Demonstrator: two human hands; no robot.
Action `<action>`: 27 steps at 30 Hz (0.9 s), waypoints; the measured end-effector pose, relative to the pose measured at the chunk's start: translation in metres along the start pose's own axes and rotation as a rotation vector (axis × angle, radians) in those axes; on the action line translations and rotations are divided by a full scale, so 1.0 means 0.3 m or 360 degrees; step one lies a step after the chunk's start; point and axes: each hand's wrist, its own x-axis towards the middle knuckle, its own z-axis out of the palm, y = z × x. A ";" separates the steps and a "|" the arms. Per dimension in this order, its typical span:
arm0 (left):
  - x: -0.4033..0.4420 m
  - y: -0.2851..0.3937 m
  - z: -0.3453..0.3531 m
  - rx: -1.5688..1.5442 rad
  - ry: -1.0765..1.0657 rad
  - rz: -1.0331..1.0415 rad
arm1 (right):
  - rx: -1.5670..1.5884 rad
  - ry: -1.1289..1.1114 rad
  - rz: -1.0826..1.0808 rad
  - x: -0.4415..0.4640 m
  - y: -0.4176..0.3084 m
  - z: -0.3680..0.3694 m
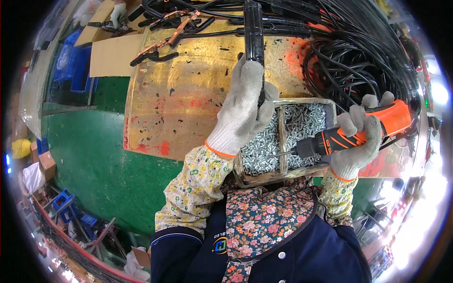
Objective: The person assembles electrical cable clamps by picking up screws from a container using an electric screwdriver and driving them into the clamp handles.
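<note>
My left hand, in a white knit glove, is closed around a black ribbed handle that points away from me over the table. In my gloved right hand is an orange and black electric screwdriver, its thin bit pointing left. Below the bit stands a two-part box with a worn rim, filled with small silvery screws. The handle's near end is partly hidden by my left hand. Whether a screw sits on the bit tip, I cannot tell.
A worn yellow, red-stained tabletop lies ahead. Black cables are heaped at the back right. Electrode holders with copper-coloured jaws lie at the back. Another person's gloved hand holds a tool near cardboard at far left.
</note>
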 end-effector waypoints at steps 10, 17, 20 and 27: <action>0.001 -0.003 -0.003 -0.0008 0.0031 -0.0066 | -0.0179 -0.0091 -0.0092 -0.003 0.006 -0.008; 0.008 -0.007 -0.018 -0.0107 -0.0081 -0.0145 | 0.0056 -0.0026 -0.0030 0.024 -0.010 0.018; 0.015 -0.017 -0.008 -0.0173 -0.0041 -0.0048 | 0.0160 -0.0052 -0.0043 0.054 -0.024 0.031; 0.009 0.009 -0.009 -0.0275 -0.0142 -0.0015 | 0.0491 -0.0191 -0.0048 0.151 -0.053 0.095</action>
